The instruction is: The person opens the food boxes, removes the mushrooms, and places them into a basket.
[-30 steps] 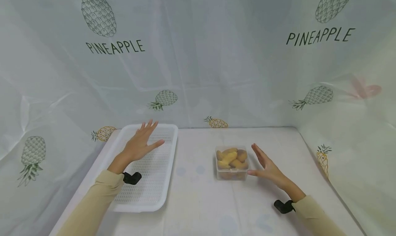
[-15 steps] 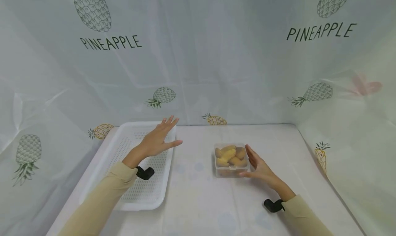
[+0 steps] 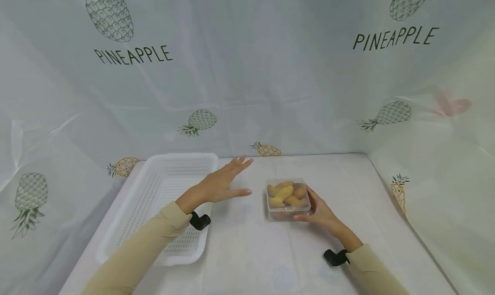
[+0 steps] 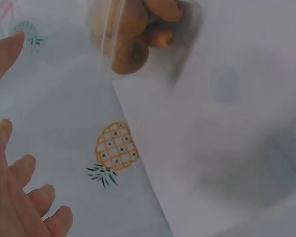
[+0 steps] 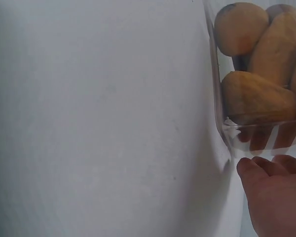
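A clear lidded plastic box stands on the table, packed with yellow-brown, potato-like pieces. My right hand is at the box's right side, its thumb along the front face and its fingers by the right wall. In the right wrist view, the fingertips lie close against the box's edge; firm contact cannot be told. My left hand is spread in the air left of the box, thumb apart from the fingers, holding nothing. In the left wrist view, the box's contents appear beyond its fingers.
A white perforated plastic basket sits on the left of the table, partly behind the left forearm. White cloth covers the table. A pineapple-printed curtain hangs behind and at both sides.
My left hand has moved right, from over the basket towards the box. My right hand has come in leftward to the box, its thumb now along the front. The box stays in place.
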Tool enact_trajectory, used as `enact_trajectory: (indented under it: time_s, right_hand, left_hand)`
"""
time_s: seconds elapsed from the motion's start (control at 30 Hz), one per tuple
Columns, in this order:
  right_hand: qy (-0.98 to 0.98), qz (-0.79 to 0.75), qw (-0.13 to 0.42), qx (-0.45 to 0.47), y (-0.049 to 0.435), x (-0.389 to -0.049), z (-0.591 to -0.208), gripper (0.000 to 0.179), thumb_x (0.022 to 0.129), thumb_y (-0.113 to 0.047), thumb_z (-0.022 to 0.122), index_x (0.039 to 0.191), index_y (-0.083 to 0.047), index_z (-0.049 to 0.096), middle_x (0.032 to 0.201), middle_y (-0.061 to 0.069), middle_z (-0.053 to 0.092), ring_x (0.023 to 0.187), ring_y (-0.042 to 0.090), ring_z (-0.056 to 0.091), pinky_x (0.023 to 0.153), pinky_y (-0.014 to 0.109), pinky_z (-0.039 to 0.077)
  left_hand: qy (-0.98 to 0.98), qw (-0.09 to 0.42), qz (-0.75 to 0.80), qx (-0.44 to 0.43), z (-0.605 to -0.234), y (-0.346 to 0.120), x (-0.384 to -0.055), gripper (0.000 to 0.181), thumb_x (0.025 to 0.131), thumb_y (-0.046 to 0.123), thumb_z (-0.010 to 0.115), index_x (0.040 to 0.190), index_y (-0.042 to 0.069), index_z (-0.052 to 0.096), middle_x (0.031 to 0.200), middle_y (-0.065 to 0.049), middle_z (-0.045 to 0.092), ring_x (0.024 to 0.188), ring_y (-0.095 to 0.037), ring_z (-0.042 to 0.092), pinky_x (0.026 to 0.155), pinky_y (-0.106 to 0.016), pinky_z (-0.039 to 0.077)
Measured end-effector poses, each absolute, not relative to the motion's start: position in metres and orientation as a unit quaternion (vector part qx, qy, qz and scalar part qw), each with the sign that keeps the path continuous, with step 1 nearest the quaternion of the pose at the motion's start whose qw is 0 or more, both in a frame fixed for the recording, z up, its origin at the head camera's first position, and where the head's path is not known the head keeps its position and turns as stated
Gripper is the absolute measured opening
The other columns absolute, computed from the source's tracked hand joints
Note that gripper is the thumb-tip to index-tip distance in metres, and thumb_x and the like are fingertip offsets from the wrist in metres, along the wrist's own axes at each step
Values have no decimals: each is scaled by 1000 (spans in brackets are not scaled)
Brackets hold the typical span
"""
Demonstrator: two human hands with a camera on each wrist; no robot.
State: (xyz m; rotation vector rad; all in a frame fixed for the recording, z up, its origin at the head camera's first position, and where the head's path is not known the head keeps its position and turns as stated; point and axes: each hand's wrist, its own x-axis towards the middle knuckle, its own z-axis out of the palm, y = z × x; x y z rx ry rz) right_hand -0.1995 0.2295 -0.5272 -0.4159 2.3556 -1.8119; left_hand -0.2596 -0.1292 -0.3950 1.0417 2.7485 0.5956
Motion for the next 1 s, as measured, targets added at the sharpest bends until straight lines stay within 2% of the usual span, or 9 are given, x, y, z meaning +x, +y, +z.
enact_trajectory:
  time_s: [0.2, 0.4, 0.47, 0.67, 0.77, 1.0]
  right_hand:
    - [782, -605, 66, -134, 227, -200, -529, 109, 81, -15, 84, 161, -10, 10, 164, 16, 15, 146, 43, 22, 112, 60, 26]
    - [781, -607, 58, -137, 225, -199, -529, 106, 83, -16, 83, 161, -13, 12, 165, 13, 14, 147, 42, 19, 110, 60, 30]
    - [774, -615, 60, -138, 225, -199, -529, 106, 84, -14, 83, 161, -14, 11, 165, 13, 13, 146, 42, 20, 109, 55, 33]
    - [762, -628, 62, -147, 224, -199, -529, 104, 86, -12, 80, 162, -16, 9, 165, 12, 12, 144, 41, 25, 98, 29, 46]
    - [756, -634, 61, -152, 224, -198, -529, 103, 86, -11, 80, 162, -15, 10, 165, 12, 12, 142, 41, 27, 94, 26, 49]
    - [748, -639, 64, -166, 225, -198, -532, 104, 87, -7, 78, 162, -13, 7, 165, 14, 9, 139, 42, 32, 88, 30, 55]
  left_hand:
    - [899, 95, 213, 370, -398, -103, -257, 88, 90, 67, 59, 158, 47, 6, 164, 16, -5, 151, -19, -3, 114, -60, 23]
    - [891, 104, 192, 399, -405, -77, -250, 87, 91, 63, 61, 159, 42, 11, 165, 14, -3, 152, -27, 3, 108, -66, 32]
    - [889, 101, 184, 408, -409, -69, -248, 87, 91, 64, 60, 160, 41, 13, 165, 13, -3, 151, -29, 5, 105, -67, 35]
    - [877, 97, 180, 434, -418, -48, -244, 82, 91, 66, 58, 159, 41, 19, 166, 11, 0, 151, -30, 7, 100, -67, 39]
    - [874, 91, 165, 448, -422, -38, -242, 82, 92, 67, 54, 160, 36, 21, 167, 5, 3, 151, -32, 8, 100, -67, 40]
    - [873, 66, 114, 469, -434, -16, -240, 84, 93, 69, 49, 160, 26, 23, 166, -4, 13, 150, -32, 14, 118, -49, 23]
